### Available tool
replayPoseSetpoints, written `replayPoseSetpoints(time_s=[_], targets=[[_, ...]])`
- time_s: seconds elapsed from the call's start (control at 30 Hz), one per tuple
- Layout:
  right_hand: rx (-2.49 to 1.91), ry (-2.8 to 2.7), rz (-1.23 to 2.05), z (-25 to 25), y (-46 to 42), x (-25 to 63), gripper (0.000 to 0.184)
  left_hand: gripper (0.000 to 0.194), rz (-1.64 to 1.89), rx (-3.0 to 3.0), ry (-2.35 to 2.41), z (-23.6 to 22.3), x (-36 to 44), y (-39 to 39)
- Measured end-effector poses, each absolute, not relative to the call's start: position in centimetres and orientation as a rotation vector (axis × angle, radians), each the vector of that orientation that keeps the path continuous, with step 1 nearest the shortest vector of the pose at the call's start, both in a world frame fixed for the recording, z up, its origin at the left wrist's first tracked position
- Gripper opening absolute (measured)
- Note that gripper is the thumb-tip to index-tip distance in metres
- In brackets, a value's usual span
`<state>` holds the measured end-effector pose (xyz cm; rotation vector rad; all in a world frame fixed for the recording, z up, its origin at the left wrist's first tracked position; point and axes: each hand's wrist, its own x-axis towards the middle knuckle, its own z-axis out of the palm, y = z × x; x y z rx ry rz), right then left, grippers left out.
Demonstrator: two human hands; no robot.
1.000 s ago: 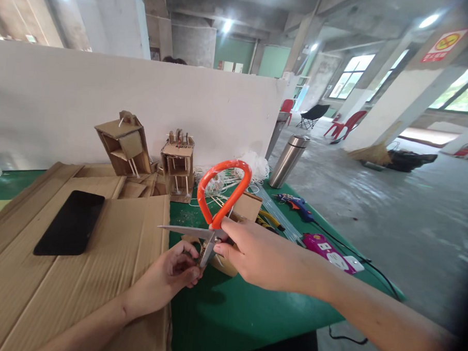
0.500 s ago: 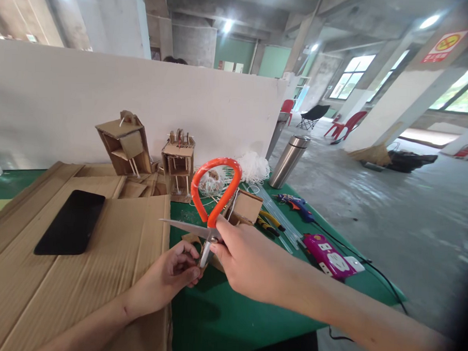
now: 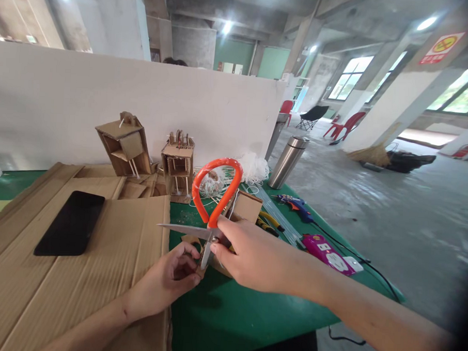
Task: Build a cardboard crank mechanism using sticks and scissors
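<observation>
My right hand point(image 3: 246, 253) grips a pair of scissors point(image 3: 217, 191) near the pivot, with the orange handle loop standing up and the blades spread apart. One blade points left and the other points down at a small piece of cardboard point(image 3: 201, 271). That piece is pinched in the fingers of my left hand point(image 3: 175, 276), which partly hide it. Just behind the hands lies another cardboard scrap point(image 3: 191, 240). An open cardboard box point(image 3: 248, 206) sits behind my right hand.
A black phone point(image 3: 71, 222) lies on cardboard sheets point(image 3: 136, 274) at left. Two cardboard models point(image 3: 122, 145) stand by the white partition point(image 3: 67, 96). To the right are a steel flask point(image 3: 289, 162), pliers point(image 3: 270, 222), a glue gun point(image 3: 296, 206) and a purple power strip point(image 3: 327, 254).
The scissors and both hands stay in nearly the same place. The downward blade has turned slightly against the cardboard piece, and the left fingers have shifted a little.
</observation>
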<state>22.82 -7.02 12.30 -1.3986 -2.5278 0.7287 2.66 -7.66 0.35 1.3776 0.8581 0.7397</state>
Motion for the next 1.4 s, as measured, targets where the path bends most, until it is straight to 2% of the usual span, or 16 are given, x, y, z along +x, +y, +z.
replayPoseSetpoints(time_s=[0.13,0.27,0.43,0.5,0.7,1.13,1.23,1.27,1.3,1.4], targets=[[-1.387,-2.471,0.836,12.5,-6.4,23.0,0.016,0.021,0.741,1.489,0.926,-0.1,2.8,-7.8],[-1.33,-2.473,0.84,12.6,-6.0,22.9,0.017,0.012,0.732,1.775,1.119,-0.2,3.0,-8.1],[-1.29,-2.494,0.817,12.8,-5.9,22.7,0.016,0.022,0.743,2.194,1.326,-0.4,2.9,-8.3],[-1.289,-2.509,0.784,12.9,-5.9,22.6,0.016,0.022,0.764,2.359,1.299,-0.6,2.8,-8.3],[-1.252,-2.585,0.687,12.8,-6.3,22.7,0.016,0.008,0.828,2.562,1.187,-0.9,3.0,-8.6],[-1.346,-2.562,0.59,13.2,-8.9,24.7,0.018,0.012,0.792,2.756,0.882,0.3,4.0,-8.8],[-1.389,-2.531,0.568,13.0,-9.6,26.1,0.02,0.012,0.937,2.88,0.873,0.7,4.6,-7.9],[-1.398,-2.516,0.553,12.8,-9.9,26.6,0.021,0.014,1.005,2.911,0.887,0.8,4.9,-7.4],[-1.405,-2.505,0.542,12.6,-10.1,27.1,0.021,0.025,1.039,2.944,0.897,0.9,5.2,-6.9],[-1.412,-2.474,0.504,11.9,-10.6,28.1,0.022,0.071,0.96,3.067,0.787,1.4,6.2,-5.2]])
